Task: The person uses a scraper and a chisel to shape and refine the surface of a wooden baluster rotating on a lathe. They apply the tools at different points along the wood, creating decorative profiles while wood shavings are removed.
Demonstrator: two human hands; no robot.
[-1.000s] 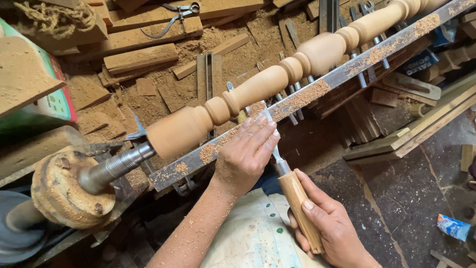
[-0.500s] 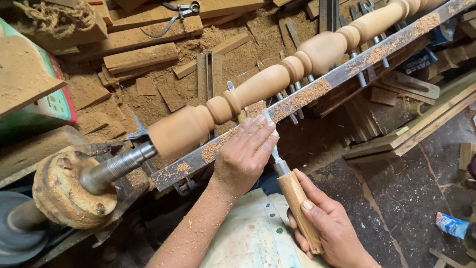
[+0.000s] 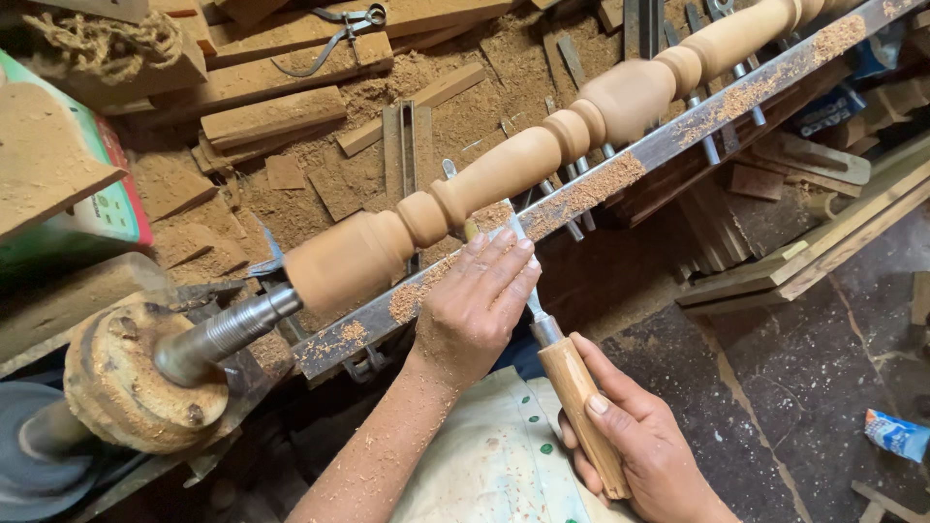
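Sawdust-strewn bench [image 3: 291,208], smooth turned spindle [image 3: 504,169], left hand [image 3: 475,305] steadying steel chisel [image 3: 567,383], right hand [image 3: 639,450]

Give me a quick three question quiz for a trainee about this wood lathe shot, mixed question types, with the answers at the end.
1. True or false: the left hand lies flat over the chisel's blade on the metal tool rest.
2. Which hand grips the chisel's wooden handle?
A. the left hand
B. the right hand
C. neither hand
3. Fill in the missing word: loose ______ lies in heaps on the tool rest below the turned spindle.

Key
1. True.
2. B.
3. Sawdust: it lies along the rest, and some clings to the left forearm too.
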